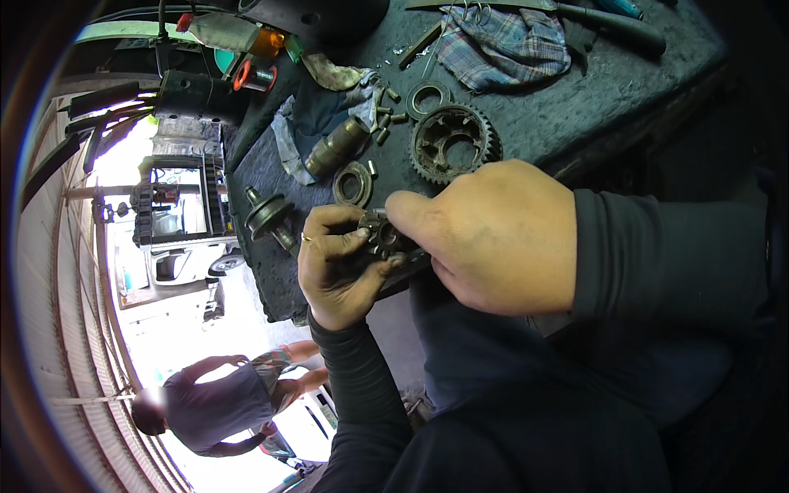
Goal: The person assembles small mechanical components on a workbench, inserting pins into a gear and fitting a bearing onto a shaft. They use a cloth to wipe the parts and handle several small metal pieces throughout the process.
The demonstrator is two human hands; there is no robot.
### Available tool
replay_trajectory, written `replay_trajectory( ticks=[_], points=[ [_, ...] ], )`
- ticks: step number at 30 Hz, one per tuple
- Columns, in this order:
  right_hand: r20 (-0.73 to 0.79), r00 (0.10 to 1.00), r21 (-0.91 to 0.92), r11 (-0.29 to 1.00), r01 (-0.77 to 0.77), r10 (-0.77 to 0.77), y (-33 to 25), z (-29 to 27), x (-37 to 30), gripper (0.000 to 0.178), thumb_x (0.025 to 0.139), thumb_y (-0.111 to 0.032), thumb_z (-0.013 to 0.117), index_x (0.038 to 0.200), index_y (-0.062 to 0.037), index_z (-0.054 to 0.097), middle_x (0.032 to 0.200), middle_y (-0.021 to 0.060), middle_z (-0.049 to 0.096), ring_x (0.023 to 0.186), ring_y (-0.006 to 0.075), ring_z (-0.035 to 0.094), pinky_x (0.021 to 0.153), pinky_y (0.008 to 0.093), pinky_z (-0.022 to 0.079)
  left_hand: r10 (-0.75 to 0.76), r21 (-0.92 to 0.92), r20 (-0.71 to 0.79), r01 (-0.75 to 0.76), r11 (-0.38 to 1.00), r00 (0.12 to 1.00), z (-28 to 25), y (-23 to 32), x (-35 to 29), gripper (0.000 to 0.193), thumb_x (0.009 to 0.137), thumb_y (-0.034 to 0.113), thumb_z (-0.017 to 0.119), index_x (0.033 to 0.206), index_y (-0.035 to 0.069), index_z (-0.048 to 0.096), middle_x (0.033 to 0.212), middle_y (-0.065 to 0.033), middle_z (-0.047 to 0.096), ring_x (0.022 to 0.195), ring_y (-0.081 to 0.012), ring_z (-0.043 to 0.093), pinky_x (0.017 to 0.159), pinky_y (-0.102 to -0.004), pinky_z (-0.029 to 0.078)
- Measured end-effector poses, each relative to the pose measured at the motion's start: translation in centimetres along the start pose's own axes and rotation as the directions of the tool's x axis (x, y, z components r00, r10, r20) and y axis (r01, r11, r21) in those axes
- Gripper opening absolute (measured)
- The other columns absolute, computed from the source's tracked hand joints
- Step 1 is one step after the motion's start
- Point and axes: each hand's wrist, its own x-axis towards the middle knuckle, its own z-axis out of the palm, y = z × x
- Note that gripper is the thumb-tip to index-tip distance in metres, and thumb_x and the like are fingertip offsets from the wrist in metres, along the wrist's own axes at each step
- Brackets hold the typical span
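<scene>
Far left, off the tabletop (575,107), a person in a dark shirt (218,407) bends over outside near a white vehicle (177,259). At the tabletop's left edge a small shaft with a round flange (269,218) lies on its side. Left hand (337,263), ring on one finger, grip closed around a small greasy gear (380,236); thumb and fingers curl onto its left side. The gear sits just over the near edge of the tabletop, between both hands. Right hand (493,238) grips the same gear from the right, thumb tip pressed on its top, fingers folded under, so both grips are closed on it. Behind the hands, mid-tabletop: a flat bearing ring (352,183), a brass-coloured cylinder (337,148) on a grey rag (308,123), scattered small rollers (386,115), a second ring (429,99), and a large toothed sprocket (454,144). Far left corner: a red wire spool (255,76) and an orange-capped bottle (234,33), label unreadable. Far edge to the right: a plaid cloth (505,45) and a long dark-handled tool (612,25).
</scene>
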Motion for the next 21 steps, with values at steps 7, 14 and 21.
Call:
replay_trajectory(
  ticks=[7,14,21],
  points=[
    [-0.094,0.993,0.034,0.997,0.068,-0.065,0.4,0.6,0.1,0.02,0.072,-0.006,0.064,0.088,-0.0023,0.052,0.053,0.0135,0.056,0.048,0.0317,0.06,0.043,0.0412,0.046,-0.007,0.035,-0.007,0.007,0.999,1.0,0.0,0.1,0.1,0.043,0.062,0.001,0.084,0.096,0.0,0.058,0.105,-0.019,0.061,0.092,-0.0248,0.062,0.078,-0.0337,0.051],
    [-0.049,0.996,-0.02,0.997,0.073,-0.074,0.5,0.3,0.2,0.02,0.073,-0.007,0.064,0.087,-0.0028,0.051,0.053,0.0131,0.056,0.048,0.0324,0.06,0.043,0.0414,0.045,-0.026,0.048,-0.005,0.026,0.998,1.0,0.0,0.0,0.1,0.042,0.062,-0.001,0.083,0.096,-0.001,0.058,0.105,-0.0183,0.061,0.092,-0.0245,0.062,0.079,-0.0327,0.051],
    [-0.075,0.995,0.005,0.998,0.07,-0.069,0.6,0.8,0.3,0.019,0.075,-0.008,0.065,0.087,-0.0034,0.052,0.053,0.013,0.056,0.049,0.0335,0.06,0.045,0.0429,0.046,-0.029,0.038,-0.014,0.03,0.999,0.999,0.0,0.0,0.1,0.043,0.062,0.001,0.085,0.094,0.0,0.057,0.104,-0.0175,0.061,0.092,-0.0237,0.061,0.078,-0.0322,0.05]
  ],
)
